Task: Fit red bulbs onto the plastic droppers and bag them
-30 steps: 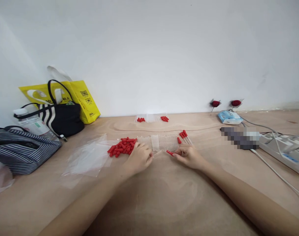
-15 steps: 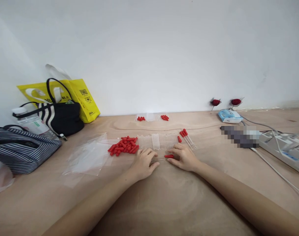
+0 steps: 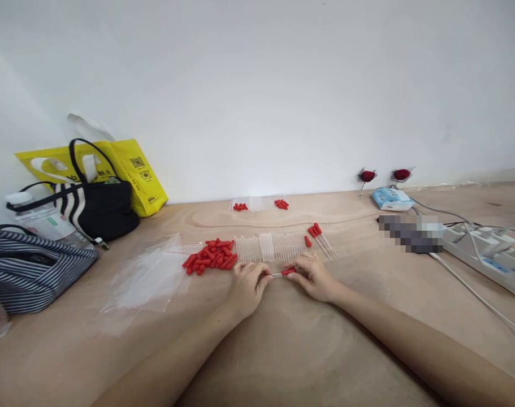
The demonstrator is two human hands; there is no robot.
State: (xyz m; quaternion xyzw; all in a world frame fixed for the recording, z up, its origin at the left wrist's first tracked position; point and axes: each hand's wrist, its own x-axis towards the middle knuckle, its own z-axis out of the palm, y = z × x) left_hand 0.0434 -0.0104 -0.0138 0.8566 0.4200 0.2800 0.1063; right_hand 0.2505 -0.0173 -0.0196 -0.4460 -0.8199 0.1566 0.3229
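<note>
My left hand [image 3: 249, 285] is closed, pinching a thin clear dropper tube [image 3: 276, 275] between thumb and fingers. My right hand [image 3: 314, 277] grips a red rubber bulb [image 3: 288, 271] in line with the tube, and the two meet end to end. Just beyond my hands lies a row of clear dropper tubes [image 3: 286, 246]. A pile of red rubber bulbs [image 3: 210, 257] sits left of that row, and a single red bulb [image 3: 308, 242] lies at its right end. Several droppers with red bulbs fitted [image 3: 321, 239] lie farther right.
Clear plastic bags [image 3: 147, 282] lie flat to the left. Small bags with red bulbs [image 3: 257, 203] rest by the wall. Striped bag [image 3: 40, 271], black bag [image 3: 104, 209] and yellow bag [image 3: 142, 175] stand at left. A power strip [image 3: 486, 254] with cables and a tissue pack [image 3: 393, 199] are at right.
My left hand has closed on the clear tube, lifting it from the table. Tube and red bulb, apart before, now meet between my hands. The view has shifted slightly.
</note>
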